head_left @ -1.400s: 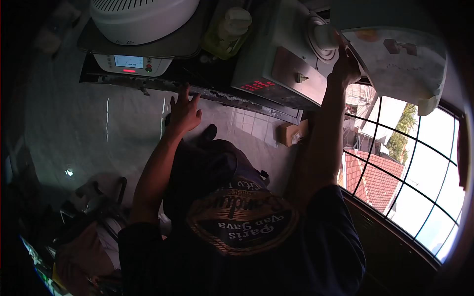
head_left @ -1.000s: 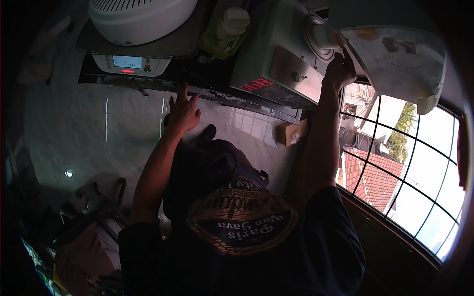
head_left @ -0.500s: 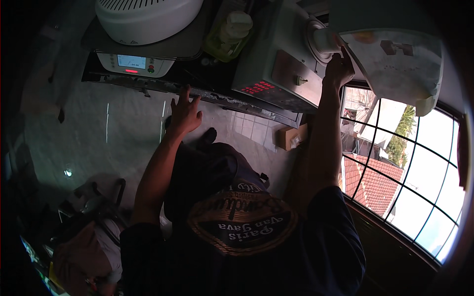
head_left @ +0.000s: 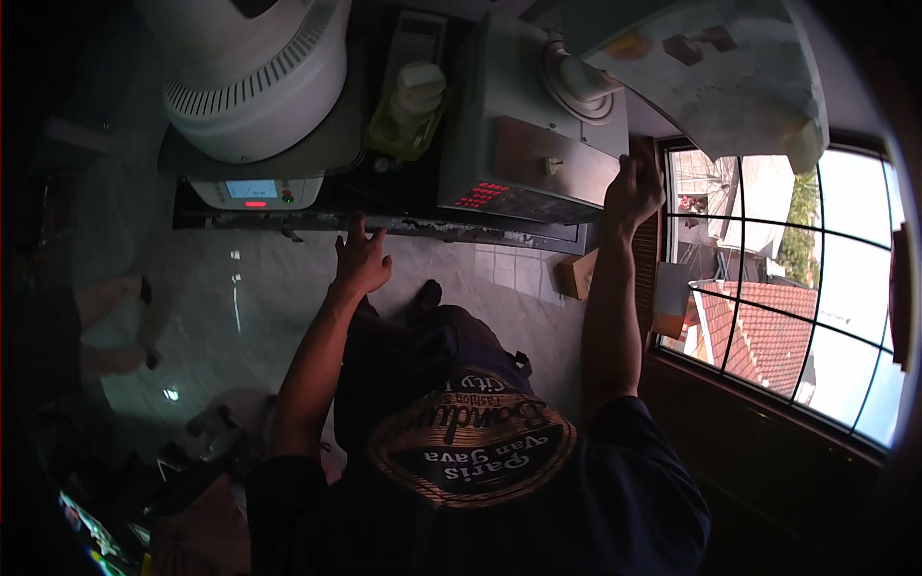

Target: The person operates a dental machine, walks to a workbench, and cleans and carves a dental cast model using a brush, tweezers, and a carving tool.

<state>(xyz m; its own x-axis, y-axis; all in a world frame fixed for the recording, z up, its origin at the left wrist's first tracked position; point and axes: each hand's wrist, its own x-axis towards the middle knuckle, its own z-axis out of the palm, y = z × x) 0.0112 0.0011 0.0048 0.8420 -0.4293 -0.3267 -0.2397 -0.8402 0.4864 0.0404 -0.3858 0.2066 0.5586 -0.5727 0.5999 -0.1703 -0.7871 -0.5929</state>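
Note:
My left hand [head_left: 363,259] is open, fingers spread, its fingertips at the dark front edge of the counter [head_left: 413,227]. Just beyond it stands a scale-like unit [head_left: 305,192] with a lit screen, a red light and a white, slatted round housing [head_left: 254,120] above it. My right hand [head_left: 634,194] is raised beside the right front corner of a grey metal machine [head_left: 519,96]. Its fingers look bent, but their inner side is hidden, and I cannot tell whether they touch the machine. Above that hand hangs a large whitish translucent hopper [head_left: 720,67], joined to the machine by a pale round spout [head_left: 586,82].
A yellow-green tub [head_left: 401,134] with a pale container inside stands between the two machines. A cardboard box [head_left: 578,275] sits below the counter's right end. On the right is a barred window [head_left: 768,221]. Limbs of another person [head_left: 115,360] show dimly at the left.
My right hand has come away from the hopper's spout and down toward me beside the metal machine. My left hand stays by the counter edge. The view has shifted.

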